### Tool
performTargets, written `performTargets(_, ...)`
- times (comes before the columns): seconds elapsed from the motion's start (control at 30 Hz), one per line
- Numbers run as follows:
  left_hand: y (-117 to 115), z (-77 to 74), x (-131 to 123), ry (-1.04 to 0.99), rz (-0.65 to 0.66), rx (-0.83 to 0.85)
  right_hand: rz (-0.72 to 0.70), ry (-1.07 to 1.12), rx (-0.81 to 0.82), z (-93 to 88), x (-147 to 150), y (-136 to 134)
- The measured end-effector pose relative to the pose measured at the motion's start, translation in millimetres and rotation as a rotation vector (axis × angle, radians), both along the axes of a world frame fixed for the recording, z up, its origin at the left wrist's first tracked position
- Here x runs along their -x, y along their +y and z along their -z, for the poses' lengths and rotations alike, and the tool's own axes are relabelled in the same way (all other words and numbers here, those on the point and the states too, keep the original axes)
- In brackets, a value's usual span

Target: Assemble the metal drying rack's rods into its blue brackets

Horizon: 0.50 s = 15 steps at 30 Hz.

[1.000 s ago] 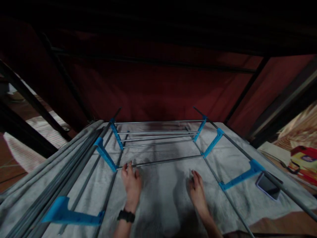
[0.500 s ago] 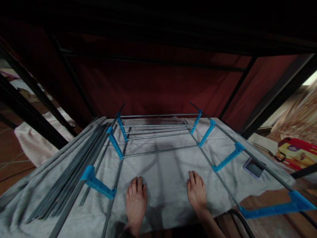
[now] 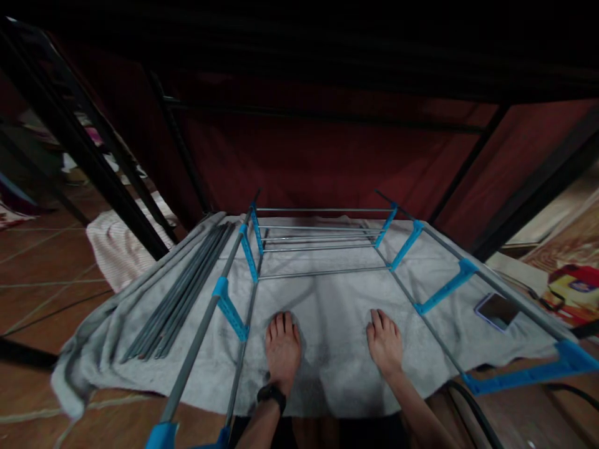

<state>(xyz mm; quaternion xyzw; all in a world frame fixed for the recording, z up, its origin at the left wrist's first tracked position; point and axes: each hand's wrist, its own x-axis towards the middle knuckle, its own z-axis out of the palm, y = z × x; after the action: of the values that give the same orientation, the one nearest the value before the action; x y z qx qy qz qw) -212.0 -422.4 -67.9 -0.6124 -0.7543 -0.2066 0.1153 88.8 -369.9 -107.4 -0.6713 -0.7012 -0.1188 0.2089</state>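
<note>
My left hand (image 3: 284, 352) lies palm down on the grey cloth (image 3: 327, 349), with a dark band on its wrist. To its right, my right hand (image 3: 386, 348) rests flat on the same cloth. Both have their fingers stretched out and hold nothing. Around them stands a partly assembled rack of grey metal tubes and blue plastic brackets. The left blue bracket (image 3: 233, 315) is nearest my left hand, and the right blue bracket (image 3: 444, 293) stands beyond my right hand. Several thin crossbars (image 3: 322, 272) join the two sides at the far end.
A bundle of loose grey tubes (image 3: 182, 290) lies on the cloth at left. A phone (image 3: 496, 310) sits at right, by a red and yellow package (image 3: 573, 290). Dark metal posts (image 3: 88, 143) and a red fabric panel (image 3: 327, 165) enclose the back.
My view has turned slightly left, so the scene sits farther right and the near left bracket shows at the bottom edge. Both hands stay flat on the cloth.
</note>
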Motion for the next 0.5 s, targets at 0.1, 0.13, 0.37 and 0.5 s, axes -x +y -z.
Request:
performTargets(0.1,-0.1,-1.7,-1.5,-0.017,0.003,0.012,0.01,-0.009,0.011,-1.4,0.6,0.3)
performTargets(0.13,-0.1,-2.2,-1.8,-0.02,0.004,0.015,0.015,-0.011,0.017,-2.0,1.0,0.3)
performTargets(0.37,0.2,-7.6,-4.0,0.003,0.006,0.012,0.031,0.003,0.06,-7.0,3.1,0.4)
performTargets(0.5,0.0,-9.8,-4.8,-0.024,0.017,0.028,0.031,0.007,0.079,-9.5,3.9,0.5)
